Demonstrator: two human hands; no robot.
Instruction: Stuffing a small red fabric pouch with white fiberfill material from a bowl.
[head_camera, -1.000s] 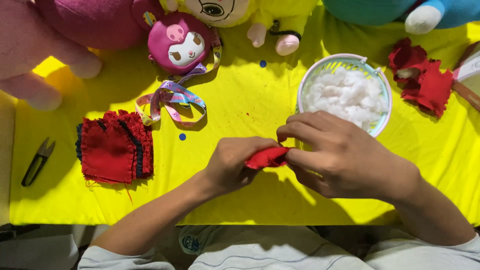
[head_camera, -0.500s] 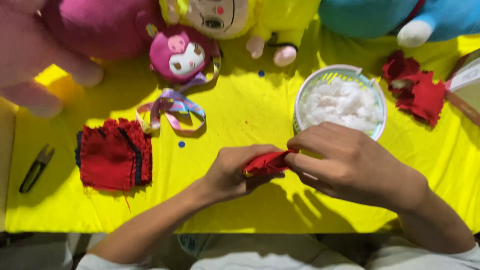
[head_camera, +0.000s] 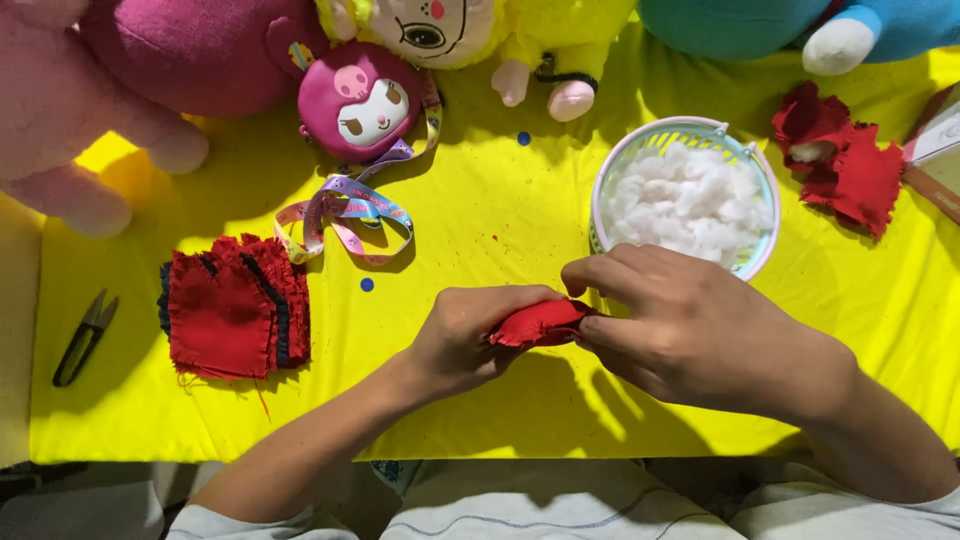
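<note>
Both hands meet over the front middle of the yellow table (head_camera: 480, 200). My left hand (head_camera: 465, 335) grips the left end of a small red fabric pouch (head_camera: 540, 322). My right hand (head_camera: 680, 325) pinches the pouch's right end, with fingers curled over it. The pouch looks plump and is partly hidden by both hands. Just behind my right hand stands a round white basket (head_camera: 600, 200) full of white stuffing (head_camera: 690, 200).
A stack of red fabric squares (head_camera: 235, 305) lies at the left, with black thread snips (head_camera: 85, 335) beyond it. A coiled ribbon (head_camera: 345, 210) lies behind. Plush toys (head_camera: 360, 95) line the back edge. More red fabric pieces (head_camera: 850, 165) lie at the right.
Both hands stay on the red pouch, and the fingers have shifted slightly around it. The camera view has tilted a little. Nothing else on the table has moved.
</note>
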